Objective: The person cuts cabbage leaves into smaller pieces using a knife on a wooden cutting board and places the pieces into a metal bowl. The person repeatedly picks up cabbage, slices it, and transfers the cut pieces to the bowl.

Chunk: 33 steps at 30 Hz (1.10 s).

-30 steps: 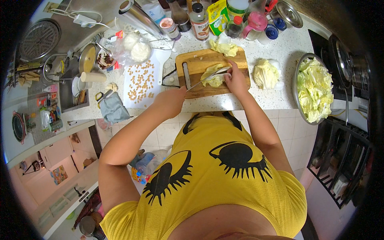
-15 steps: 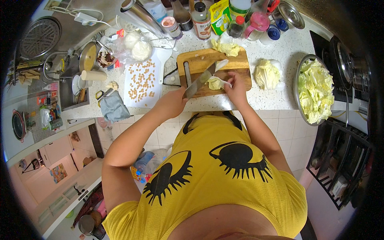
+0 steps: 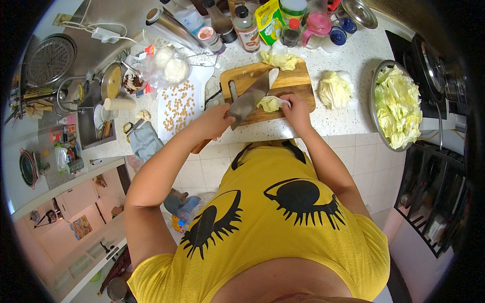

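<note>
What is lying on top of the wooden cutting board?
On the cutting board lie a cabbage piece under the right hand, more leaves at its far edge, and the cleaver held by the left hand. Board beneath them is hidden.

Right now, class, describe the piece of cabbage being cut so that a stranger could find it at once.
Start at the wooden cutting board on the white speckled counter. At its near edge, the right hand pins a small pale cabbage piece, with the cleaver in the left hand beside it. Unlike the other cabbage around, it alone lies under fingers.
</note>
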### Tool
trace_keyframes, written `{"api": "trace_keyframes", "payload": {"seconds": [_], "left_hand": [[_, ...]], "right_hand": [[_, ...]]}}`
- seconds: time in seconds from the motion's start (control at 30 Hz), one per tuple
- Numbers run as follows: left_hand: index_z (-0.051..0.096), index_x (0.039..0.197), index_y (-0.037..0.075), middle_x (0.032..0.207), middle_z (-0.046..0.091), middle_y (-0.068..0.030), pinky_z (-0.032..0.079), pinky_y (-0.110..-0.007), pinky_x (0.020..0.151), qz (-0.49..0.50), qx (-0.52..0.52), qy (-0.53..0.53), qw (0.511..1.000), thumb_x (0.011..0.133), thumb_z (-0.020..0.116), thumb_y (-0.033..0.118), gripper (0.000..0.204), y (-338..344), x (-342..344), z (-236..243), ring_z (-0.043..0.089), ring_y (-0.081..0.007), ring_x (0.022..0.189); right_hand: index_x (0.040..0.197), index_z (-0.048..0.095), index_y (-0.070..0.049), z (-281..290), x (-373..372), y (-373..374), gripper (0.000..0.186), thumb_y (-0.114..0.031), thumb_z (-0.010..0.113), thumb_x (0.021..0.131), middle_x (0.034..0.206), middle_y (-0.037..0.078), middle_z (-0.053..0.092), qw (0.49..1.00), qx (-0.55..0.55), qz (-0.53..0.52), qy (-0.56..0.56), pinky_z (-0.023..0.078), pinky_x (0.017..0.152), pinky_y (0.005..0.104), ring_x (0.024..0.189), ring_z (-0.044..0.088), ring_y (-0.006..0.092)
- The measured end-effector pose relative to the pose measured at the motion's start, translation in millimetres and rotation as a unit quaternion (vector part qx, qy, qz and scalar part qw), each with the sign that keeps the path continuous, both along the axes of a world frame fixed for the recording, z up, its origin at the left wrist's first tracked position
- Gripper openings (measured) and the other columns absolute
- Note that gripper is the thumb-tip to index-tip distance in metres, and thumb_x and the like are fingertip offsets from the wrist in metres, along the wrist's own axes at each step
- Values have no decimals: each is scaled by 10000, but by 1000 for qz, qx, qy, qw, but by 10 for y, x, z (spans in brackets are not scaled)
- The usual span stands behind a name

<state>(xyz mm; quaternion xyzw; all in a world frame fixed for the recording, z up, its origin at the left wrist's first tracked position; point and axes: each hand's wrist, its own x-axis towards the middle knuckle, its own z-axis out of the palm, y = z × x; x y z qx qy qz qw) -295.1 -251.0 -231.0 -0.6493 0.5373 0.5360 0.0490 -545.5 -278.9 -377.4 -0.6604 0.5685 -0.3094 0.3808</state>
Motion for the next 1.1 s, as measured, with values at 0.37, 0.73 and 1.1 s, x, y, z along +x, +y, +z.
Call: {"api": "trace_keyframes", "payload": {"seconds": [0.37, 0.73, 1.1], "left_hand": [[487, 1012, 5, 923, 625, -204, 479, -463, 756, -174, -69, -154, 970, 917, 500, 168, 189, -26, -127, 67, 602, -382, 890], [492, 1064, -2, 888, 629, -192, 508, -424, 628, -153, -75, -132, 977, 916, 501, 173, 230, 5, -77, 43, 633, -326, 768], [490, 994, 45, 691, 454, -15, 416, -275, 409, 126, 87, 60, 986, 923, 520, 192, 166, 12, 36, -70, 472, -112, 473]], "right_hand": [[911, 689, -25, -131, -76, -116, 174, -74, 635, 753, 854, 151, 665, 999, 23, -8, 40, 494, 686, 348, 763, 635, 277], [825, 671, 23, -153, -68, 47, 131, -53, 629, 727, 701, 146, 649, 994, 98, -35, -41, 487, 604, 323, 620, 622, 237], [862, 669, 0, -75, -228, 476, 122, -30, 633, 750, 728, 75, 643, 984, 145, -42, -99, 462, 599, 262, 638, 584, 134]]}}
